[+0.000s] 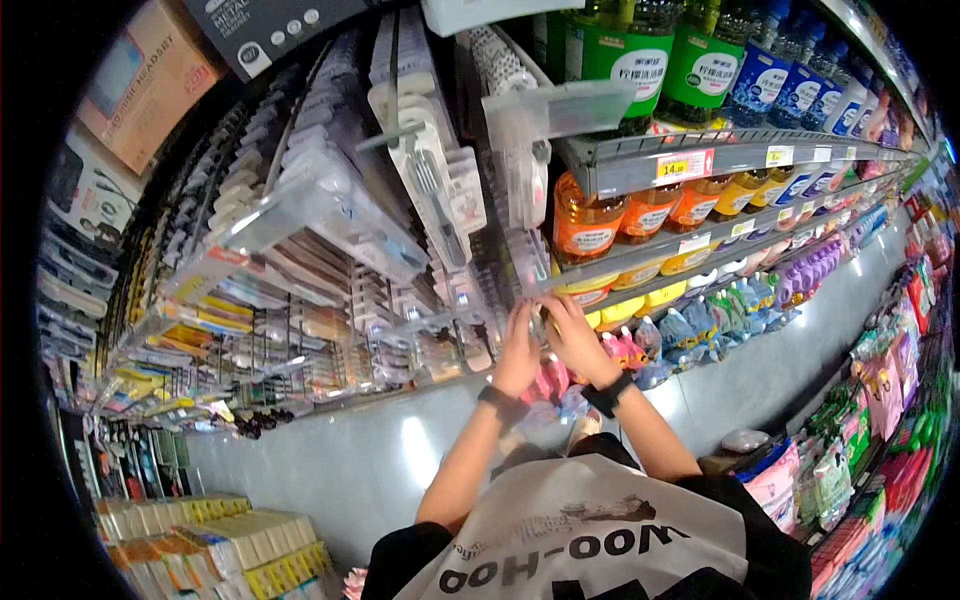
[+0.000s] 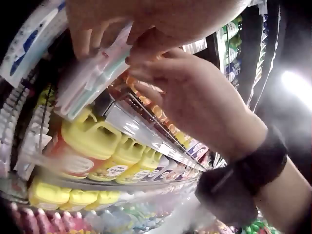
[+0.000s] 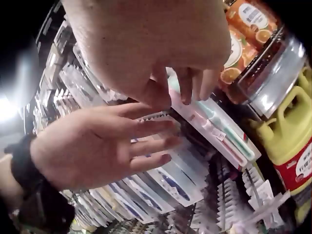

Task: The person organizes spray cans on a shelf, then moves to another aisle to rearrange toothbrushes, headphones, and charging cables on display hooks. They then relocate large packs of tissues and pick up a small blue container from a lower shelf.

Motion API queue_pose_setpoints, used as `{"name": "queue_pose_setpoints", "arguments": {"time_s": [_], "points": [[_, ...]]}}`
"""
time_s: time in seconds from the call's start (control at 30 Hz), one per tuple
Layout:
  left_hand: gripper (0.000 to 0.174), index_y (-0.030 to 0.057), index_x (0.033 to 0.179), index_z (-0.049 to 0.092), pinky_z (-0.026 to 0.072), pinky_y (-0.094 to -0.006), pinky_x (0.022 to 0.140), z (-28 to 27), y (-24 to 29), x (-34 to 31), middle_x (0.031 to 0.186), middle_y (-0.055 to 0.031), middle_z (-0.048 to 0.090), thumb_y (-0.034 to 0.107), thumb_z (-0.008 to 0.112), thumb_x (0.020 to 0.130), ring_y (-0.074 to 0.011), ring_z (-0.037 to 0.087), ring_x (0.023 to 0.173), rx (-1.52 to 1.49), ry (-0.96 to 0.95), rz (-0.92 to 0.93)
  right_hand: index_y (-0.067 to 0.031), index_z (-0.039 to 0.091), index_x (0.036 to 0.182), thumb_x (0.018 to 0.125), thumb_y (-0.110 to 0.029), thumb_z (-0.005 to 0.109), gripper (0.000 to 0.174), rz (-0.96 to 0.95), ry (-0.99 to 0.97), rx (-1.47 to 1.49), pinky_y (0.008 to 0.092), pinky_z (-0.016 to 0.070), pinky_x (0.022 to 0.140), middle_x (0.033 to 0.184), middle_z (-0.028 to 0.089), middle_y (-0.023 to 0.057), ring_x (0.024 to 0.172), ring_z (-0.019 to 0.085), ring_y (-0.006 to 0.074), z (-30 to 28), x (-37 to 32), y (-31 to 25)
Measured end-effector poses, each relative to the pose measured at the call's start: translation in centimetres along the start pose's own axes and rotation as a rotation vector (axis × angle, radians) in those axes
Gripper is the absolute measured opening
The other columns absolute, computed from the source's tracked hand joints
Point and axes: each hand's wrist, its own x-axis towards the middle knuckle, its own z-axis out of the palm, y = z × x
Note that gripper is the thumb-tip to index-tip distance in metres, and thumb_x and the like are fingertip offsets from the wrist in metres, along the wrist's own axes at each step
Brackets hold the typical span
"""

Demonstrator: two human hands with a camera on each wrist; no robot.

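In the right wrist view my right hand (image 3: 156, 48) curls its fingers over the upper end of a clear toothbrush pack (image 3: 214, 126). A pink brush and a teal brush lie side by side in that pack, which hangs at a slant. My left hand (image 3: 107, 141) is right beside it, its fingers fairly straight and spread, the tips close to the pack's upper end. Both hands meet low in front of the shelf corner in the head view. Hooked packs of blue-handled toothbrushes (image 3: 175, 185) hang behind the left fingers.
Hanging racks of packaged goods (image 1: 430, 180) with clear tag holders fill the left. Orange bottles (image 1: 588, 228) and green-labelled bottles (image 1: 640, 70) stand on shelves to the right, above yellow jugs (image 2: 90, 139). A grey floor aisle (image 1: 380, 460) runs behind, with stacked packs (image 1: 250, 550) at lower left.
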Motion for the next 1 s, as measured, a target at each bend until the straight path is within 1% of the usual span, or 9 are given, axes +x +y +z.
{"name": "queue_pose_setpoints", "arguments": {"time_s": [0.13, 0.23, 0.3, 0.37, 0.4, 0.5, 0.63, 0.87, 1.0], "points": [[0.055, 0.0003, 0.136, 0.039, 0.0298, -0.0397, 0.109, 0.2, 0.0, -1.8, 0.141, -0.0226, 0.039, 0.000, 0.054, 0.083, -0.0375, 0.035, 0.132, 0.044, 0.015, -0.096, 0.0019, 0.053, 0.095, 0.080, -0.003, 0.054, 0.016, 0.022, 0.006, -0.098, 0.0483, 0.0435, 0.080, 0.097, 0.055, 0.0249, 0.094, 0.051, 0.0438, 2.1, 2.6, 2.6], [0.053, 0.0004, 0.135, 0.040, 0.0310, -0.0403, 0.108, -0.1, 0.1, -4.9, 0.139, -0.0227, 0.041, 0.001, 0.054, 0.084, -0.0377, 0.037, 0.131, 0.073, 0.042, -0.123, 0.0024, 0.056, 0.097, 0.080, -0.003, 0.055, 0.018, -0.028, 0.053, 0.016, 0.0476, 0.0433, 0.082, 0.095, 0.057, 0.0241, 0.094, 0.052, 0.0435, 2.5, 3.0, 3.6], [0.051, 0.0011, 0.134, 0.041, 0.0323, -0.0414, 0.107, -0.5, 0.5, -7.0, 0.137, -0.0220, 0.043, 0.003, 0.056, 0.085, -0.0380, 0.040, 0.127, 0.006, 0.055, -0.191, 0.0029, 0.056, 0.107, 0.082, -0.004, 0.055, 0.026, 0.099, -0.057, 0.131, 0.0469, 0.0440, 0.082, 0.101, 0.059, 0.0243, 0.095, 0.053, 0.0429, 1.1, 3.4, 2.0], [0.050, 0.0017, 0.134, 0.042, 0.0331, -0.0416, 0.106, -0.4, -0.2, -9.7, 0.135, -0.0216, 0.044, 0.004, 0.056, 0.085, -0.0379, 0.041, 0.126, 0.020, 0.055, -0.234, 0.0023, 0.055, 0.107, 0.083, -0.003, 0.055, 0.025, 0.012, -0.052, 0.114, 0.0450, 0.0452, 0.080, 0.101, 0.058, 0.0232, 0.093, 0.054, 0.0409, 1.3, 3.0, 2.8], [0.050, 0.0027, 0.134, 0.042, 0.0339, -0.0419, 0.106, 0.0, -0.4, -11.2, 0.134, -0.0213, 0.045, 0.004, 0.055, 0.086, -0.0380, 0.042, 0.125, 0.060, 0.101, -0.251, 0.0019, 0.054, 0.107, 0.083, -0.002, 0.056, 0.024, 0.124, -0.094, 0.149, 0.0417, 0.0460, 0.079, 0.102, 0.058, 0.0217, 0.092, 0.056, 0.0378, 1.6, 2.1, 3.4], [0.049, 0.0037, 0.134, 0.042, 0.0343, -0.0420, 0.105, -0.2, -0.1, -15.0, 0.135, -0.0211, 0.045, 0.005, 0.055, 0.087, -0.0385, 0.042, 0.125, 0.045, 0.170, -0.357, -0.0007, 0.053, 0.115, 0.085, 0.001, 0.055, 0.030, 0.108, -0.114, 0.308, 0.0364, 0.0469, 0.083, 0.103, 0.059, 0.0174, 0.096, 0.058, 0.0311, 1.9, -0.3, 3.4], [0.050, 0.0046, 0.134, 0.042, 0.0343, -0.0416, 0.105, 0.3, -1.1, -19.4, 0.135, -0.0206, 0.045, 0.005, 0.055, 0.087, -0.0381, 0.043, 0.124, 0.044, 0.178, -0.493, -0.0079, 0.051, 0.119, 0.084, 0.009, 0.053, 0.039, 0.283, -0.296, 0.188, 0.0275, 0.0474, 0.071, 0.098, 0.061, 0.0062, 0.089, 0.060, 0.0165, 2.4, -6.0, 3.6], [0.046, 0.0041, 0.130, 0.047, 0.0360, -0.0401, 0.101, -1.2, -3.5, -23.1, 0.129, -0.0192, 0.051, 0.009, 0.058, 0.086, -0.0355, 0.047, 0.120, -0.008, 0.127, -0.488, -0.0031, 0.054, 0.114, 0.084, 0.004, 0.057, 0.031, 0.217, -0.319, 0.018, 0.0269, 0.0491, 0.074, 0.101, 0.060, 0.0090, 0.085, 0.060, 0.0159, 7.4, -14.5, 7.4], [0.047, 0.0038, 0.131, 0.046, 0.0358, -0.0407, 0.102, -2.1, -7.5, -24.1, 0.129, -0.0199, 0.051, 0.009, 0.058, 0.086, -0.0365, 0.046, 0.120, -0.062, 0.037, -0.424, -0.0009, 0.057, 0.106, 0.082, -0.005, 0.067, 0.026, 0.651, -0.162, 0.061, 0.0283, 0.0503, 0.072, 0.092, 0.063, 0.0097, 0.081, 0.061, 0.0155, 10.1, -16.8, 11.9]]}}
